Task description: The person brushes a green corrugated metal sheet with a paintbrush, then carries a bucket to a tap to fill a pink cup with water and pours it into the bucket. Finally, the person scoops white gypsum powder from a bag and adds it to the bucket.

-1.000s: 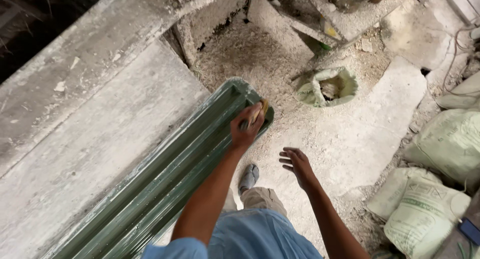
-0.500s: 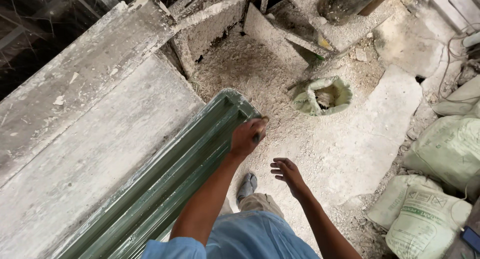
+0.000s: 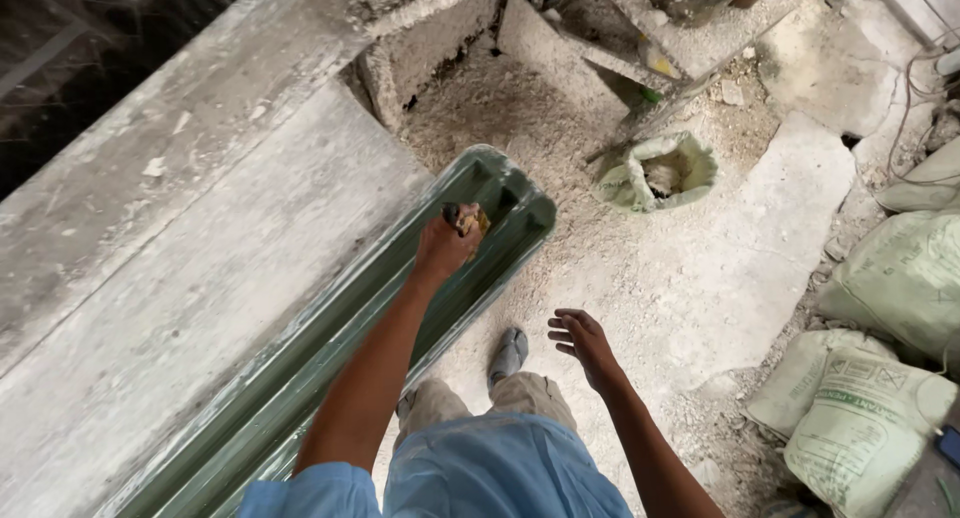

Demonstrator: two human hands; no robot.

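The person's left hand point(image 3: 447, 246) grips a small dark and yellowish object point(image 3: 466, 218), too small to identify, pressed against a long green ribbed mould point(image 3: 330, 348) lying beside a concrete slab point(image 3: 190, 268). The right hand point(image 3: 585, 343) hangs open and empty above the dusty floor point(image 3: 690, 278). An open sack point(image 3: 660, 170) sits beyond; filled sacks point(image 3: 860, 418) lie at right.

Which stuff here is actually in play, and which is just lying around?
In play:
- left hand, gripping a small tool
- long green ribbed mould under that hand

Lying about:
- open sack on the rubble
- filled sacks at right
- right hand, open, touching nothing
- concrete slab
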